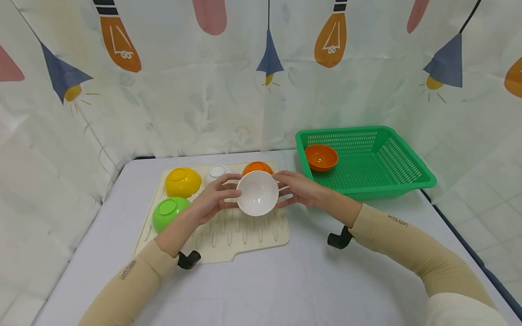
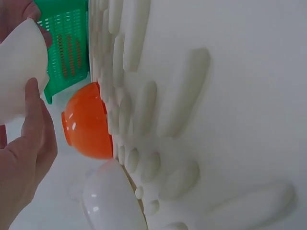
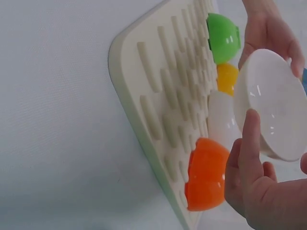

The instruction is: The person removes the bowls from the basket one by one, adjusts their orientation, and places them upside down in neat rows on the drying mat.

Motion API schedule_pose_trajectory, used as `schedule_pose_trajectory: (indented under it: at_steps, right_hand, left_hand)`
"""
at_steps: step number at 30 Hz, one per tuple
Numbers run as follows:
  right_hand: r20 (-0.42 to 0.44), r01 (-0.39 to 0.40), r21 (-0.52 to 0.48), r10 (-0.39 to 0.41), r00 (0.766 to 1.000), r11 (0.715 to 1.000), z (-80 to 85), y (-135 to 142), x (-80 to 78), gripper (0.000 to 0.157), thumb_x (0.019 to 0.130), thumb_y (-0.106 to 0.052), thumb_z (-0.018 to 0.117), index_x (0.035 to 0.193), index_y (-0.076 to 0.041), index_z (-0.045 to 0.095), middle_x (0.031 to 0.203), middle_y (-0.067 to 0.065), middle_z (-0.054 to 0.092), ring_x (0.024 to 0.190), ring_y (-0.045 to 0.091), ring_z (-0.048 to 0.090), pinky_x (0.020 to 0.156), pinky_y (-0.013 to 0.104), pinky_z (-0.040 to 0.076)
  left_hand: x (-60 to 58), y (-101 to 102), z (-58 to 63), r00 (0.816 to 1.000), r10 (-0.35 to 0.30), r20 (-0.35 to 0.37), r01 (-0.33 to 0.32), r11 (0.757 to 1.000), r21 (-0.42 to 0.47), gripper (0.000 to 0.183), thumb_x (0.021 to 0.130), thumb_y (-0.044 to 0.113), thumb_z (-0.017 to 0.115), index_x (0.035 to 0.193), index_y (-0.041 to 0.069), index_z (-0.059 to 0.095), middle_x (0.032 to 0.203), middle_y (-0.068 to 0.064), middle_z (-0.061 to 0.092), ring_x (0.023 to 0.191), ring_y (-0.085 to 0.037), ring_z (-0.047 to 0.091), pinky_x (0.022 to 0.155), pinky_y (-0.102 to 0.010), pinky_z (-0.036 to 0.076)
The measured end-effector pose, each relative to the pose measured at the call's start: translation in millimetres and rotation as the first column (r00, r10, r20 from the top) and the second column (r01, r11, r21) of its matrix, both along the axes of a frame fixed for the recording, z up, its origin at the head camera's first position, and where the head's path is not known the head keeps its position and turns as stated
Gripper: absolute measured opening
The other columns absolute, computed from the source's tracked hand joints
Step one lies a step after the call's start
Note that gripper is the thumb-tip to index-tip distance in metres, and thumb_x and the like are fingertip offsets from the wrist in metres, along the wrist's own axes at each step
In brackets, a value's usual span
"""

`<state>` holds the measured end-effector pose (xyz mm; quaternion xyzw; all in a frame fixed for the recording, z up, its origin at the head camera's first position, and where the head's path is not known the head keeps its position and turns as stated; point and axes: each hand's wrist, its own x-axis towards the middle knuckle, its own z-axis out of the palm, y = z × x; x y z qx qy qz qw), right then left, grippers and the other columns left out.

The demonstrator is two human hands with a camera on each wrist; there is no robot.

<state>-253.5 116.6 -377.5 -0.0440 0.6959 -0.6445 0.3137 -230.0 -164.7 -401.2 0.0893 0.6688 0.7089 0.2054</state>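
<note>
Between both hands a white bowl point(image 1: 258, 194) is held above the drying mat point(image 1: 224, 231), its hollow side turned toward the head camera. The left hand point(image 1: 216, 198) grips its left rim with fingers and thumb. On the opposite rim, the right hand point(image 1: 297, 188) holds it the same way, fingers spread along the outside in the right wrist view. Upside down on the mat sit a yellow bowl point(image 1: 182, 182), a green bowl point(image 1: 169, 213), another white bowl point(image 1: 217, 172) and an orange bowl point(image 1: 258, 167). The held bowl partly hides the orange one.
A green basket point(image 1: 408, 184) stands at the table's back right, with an upright orange bowl point(image 1: 321, 158) in its left end. The white-covered table point(image 1: 277, 285) meets a patterned curtain point(image 1: 228, 113) at the back.
</note>
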Motion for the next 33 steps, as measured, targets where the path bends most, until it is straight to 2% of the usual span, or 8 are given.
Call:
schedule_pose_trajectory:
  at_steps: [8,13,16,19,23,25,28,33]
  right_hand:
    - [0.035,-0.026,-0.029,0.027,0.999,0.999,-0.6,0.0,-0.9,0.049,0.109,-0.039,0.049,0.142,-0.003,0.047,0.132,0.022,0.056,0.123,0.041,0.056,0.086,0.048,0.060]
    - [0.073,-0.029,-0.031,0.031,0.997,0.999,0.5,-0.5,-2.1,0.050,0.108,-0.040,0.050,0.142,-0.003,0.048,0.138,0.024,0.051,0.133,0.045,0.047,0.086,0.049,0.060]
    - [0.086,-0.035,-0.034,0.038,0.996,0.999,0.9,0.2,-2.5,0.052,0.107,-0.040,0.051,0.143,-0.003,0.047,0.143,0.024,0.047,0.136,0.046,0.043,0.086,0.049,0.059]
    - [0.088,-0.050,-0.032,0.053,0.995,0.998,1.7,0.9,-2.5,0.054,0.107,-0.041,0.051,0.144,-0.002,0.046,0.143,0.024,0.045,0.135,0.045,0.042,0.087,0.050,0.059]
    - [0.076,-0.081,-0.016,0.082,0.994,0.997,2.9,1.2,-2.5,0.056,0.106,-0.043,0.052,0.145,-0.003,0.047,0.141,0.021,0.048,0.130,0.041,0.047,0.089,0.050,0.058]
    - [0.073,-0.089,-0.007,0.090,0.993,0.996,3.5,1.2,-2.4,0.056,0.106,-0.044,0.052,0.144,-0.004,0.048,0.140,0.019,0.049,0.127,0.039,0.049,0.089,0.050,0.058]
    - [0.073,-0.095,0.005,0.095,0.993,0.995,4.6,1.0,-1.9,0.053,0.106,-0.044,0.054,0.142,-0.005,0.051,0.139,0.018,0.051,0.127,0.038,0.050,0.088,0.050,0.059]
    - [0.082,-0.124,0.018,0.123,0.989,0.992,4.6,-0.2,-1.1,0.045,0.107,-0.038,0.055,0.136,-0.004,0.057,0.133,0.016,0.054,0.123,0.036,0.054,0.088,0.049,0.059]
  left_hand:
    - [5.5,-5.0,2.9,0.971,-0.045,-0.236,0.008,0.988,-0.155,0.056,0.088,0.005,0.081,0.137,0.011,0.056,0.141,-0.013,0.054,0.130,-0.035,0.052,0.097,-0.042,0.054]
    - [12.2,-2.2,3.4,0.900,-0.105,-0.423,0.010,0.975,-0.221,0.057,0.083,-0.001,0.084,0.133,0.009,0.059,0.139,-0.008,0.053,0.129,-0.033,0.051,0.101,-0.042,0.053]
    - [16.2,1.9,2.3,0.795,-0.166,-0.583,-0.030,0.950,-0.311,0.058,0.081,-0.002,0.085,0.132,0.012,0.062,0.137,-0.005,0.052,0.127,-0.027,0.050,0.102,-0.046,0.052]
    - [18.7,6.0,0.2,0.630,-0.255,-0.733,-0.105,0.908,-0.406,0.057,0.078,-0.004,0.086,0.128,0.015,0.066,0.134,-0.006,0.052,0.125,-0.027,0.049,0.100,-0.051,0.052]
    - [20.5,11.3,-2.8,0.403,-0.372,-0.836,-0.202,0.855,-0.478,0.055,0.074,-0.004,0.087,0.121,0.017,0.069,0.132,-0.013,0.053,0.125,-0.032,0.047,0.099,-0.051,0.050]
    - [21.4,13.3,-4.3,0.321,-0.417,-0.851,-0.226,0.838,-0.496,0.055,0.074,-0.005,0.087,0.120,0.017,0.069,0.131,-0.015,0.053,0.124,-0.035,0.046,0.099,-0.050,0.050]
    - [22.1,15.2,-6.3,0.227,-0.466,-0.855,-0.249,0.821,-0.514,0.057,0.072,-0.007,0.088,0.120,0.017,0.068,0.131,-0.015,0.053,0.124,-0.036,0.046,0.098,-0.049,0.051]
    - [24.2,15.9,-8.4,0.113,-0.515,-0.849,-0.296,0.799,-0.524,0.061,0.069,-0.012,0.087,0.120,0.017,0.068,0.130,-0.015,0.053,0.121,-0.038,0.049,0.093,-0.045,0.056]
